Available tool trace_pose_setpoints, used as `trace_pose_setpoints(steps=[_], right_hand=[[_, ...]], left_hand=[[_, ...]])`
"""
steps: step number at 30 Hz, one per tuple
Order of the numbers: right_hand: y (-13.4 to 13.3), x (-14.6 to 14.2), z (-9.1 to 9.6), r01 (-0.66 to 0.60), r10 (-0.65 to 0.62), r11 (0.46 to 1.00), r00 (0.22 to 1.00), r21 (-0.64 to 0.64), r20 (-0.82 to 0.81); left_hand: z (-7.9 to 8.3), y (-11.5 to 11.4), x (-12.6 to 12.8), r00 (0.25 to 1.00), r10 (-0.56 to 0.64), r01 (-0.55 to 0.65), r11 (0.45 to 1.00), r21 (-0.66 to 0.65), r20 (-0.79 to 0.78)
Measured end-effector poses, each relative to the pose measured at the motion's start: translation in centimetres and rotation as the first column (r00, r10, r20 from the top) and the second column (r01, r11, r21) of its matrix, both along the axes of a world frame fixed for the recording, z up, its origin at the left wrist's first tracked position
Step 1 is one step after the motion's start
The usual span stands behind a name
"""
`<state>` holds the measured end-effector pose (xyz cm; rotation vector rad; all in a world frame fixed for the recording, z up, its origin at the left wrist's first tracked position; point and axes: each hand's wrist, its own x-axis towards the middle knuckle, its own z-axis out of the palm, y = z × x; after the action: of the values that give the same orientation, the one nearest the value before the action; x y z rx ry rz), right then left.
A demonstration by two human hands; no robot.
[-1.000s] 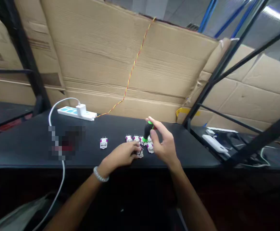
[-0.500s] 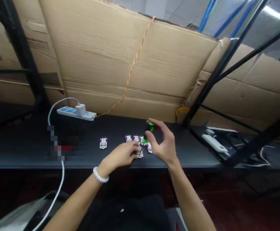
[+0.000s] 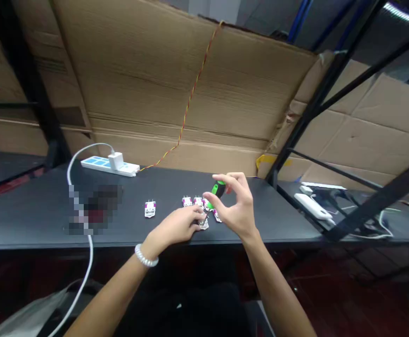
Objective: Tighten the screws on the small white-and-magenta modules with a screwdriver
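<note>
"Right hand (image 3: pixel 237 206), state of grip?"

"Closed. Thumb and fingers clamp a screwdriver (image 3: pixel 218 189) by its green-and-black handle. The tool is tilted, shaft angled down toward the left hand."

"Left hand (image 3: pixel 176 225)?"

"Fingers curled over a white module (image 3: pixel 203 224), in contact. Whether they clamp it, I cannot tell. The shaft ends at or just above that module; the tip is too small to confirm."

"Surroundings?"

"Further modules (image 3: pixel 187 201) stand in a row behind the hands. Another (image 3: pixel 217 216) lies just beside the right hand, and one (image 3: pixel 150 209) sits well apart to the left. All are on a black table (image 3: pixel 271 217). Farther left is a power strip (image 3: pixel 99 164) with a charger (image 3: pixel 116 161) plugged in; its white cable (image 3: pixel 71 185) runs down over the table edge. A beaded bracelet (image 3: pixel 146 256) is on the left wrist. Cardboard (image 3: pixel 155 79) stands behind the table."
</note>
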<state>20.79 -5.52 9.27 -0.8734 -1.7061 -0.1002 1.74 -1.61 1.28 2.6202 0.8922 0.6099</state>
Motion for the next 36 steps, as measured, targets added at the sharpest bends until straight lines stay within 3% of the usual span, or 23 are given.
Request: trace_pose_setpoints(steps=[6,11,16,22,27,32,36], right_hand=[[-0.07,0.29,-0.07,-0.115,0.116,0.989,0.993,-0.088,0.007],[0.13,0.31,-0.09,-0.009,0.009,0.999,1.000,-0.049,0.008],[0.21,0.37,-0.14,-0.142,0.144,0.982,0.990,-0.128,0.003],[0.29,0.23,-0.27,-0.020,0.020,0.998,1.000,-0.053,-0.003],[0.41,0.32,-0.41,-0.152,0.153,0.982,0.988,-0.112,0.001],[0.27,0.21,-0.31,-0.002,0.001,1.000,1.000,-0.016,-0.007],[0.30,0.32,-0.17,-0.082,0.084,0.993,0.996,-0.081,0.024]], left_hand=[[-0.01,0.04,-0.02,1.000,0.001,-0.001,1.000,0.000,0.002],[-0.01,0.05,-0.01,1.000,-0.001,0.001,1.000,-0.014,0.013],[0.00,0.05,0.01,1.000,0.004,-0.004,1.000,-0.016,0.001],[-0.21,0.14,-0.05,1.000,-0.001,0.001,1.000,-0.012,0.012],[-0.27,0.21,0.02,1.000,0.005,-0.005,1.000,-0.010,0.019],[-0.08,0.04,0.06,1.000,0.006,-0.006,1.000,-0.008,0.014],[-0.03,0.02,0.04,1.000,0.012,-0.012,1.000,-0.004,0.012]])
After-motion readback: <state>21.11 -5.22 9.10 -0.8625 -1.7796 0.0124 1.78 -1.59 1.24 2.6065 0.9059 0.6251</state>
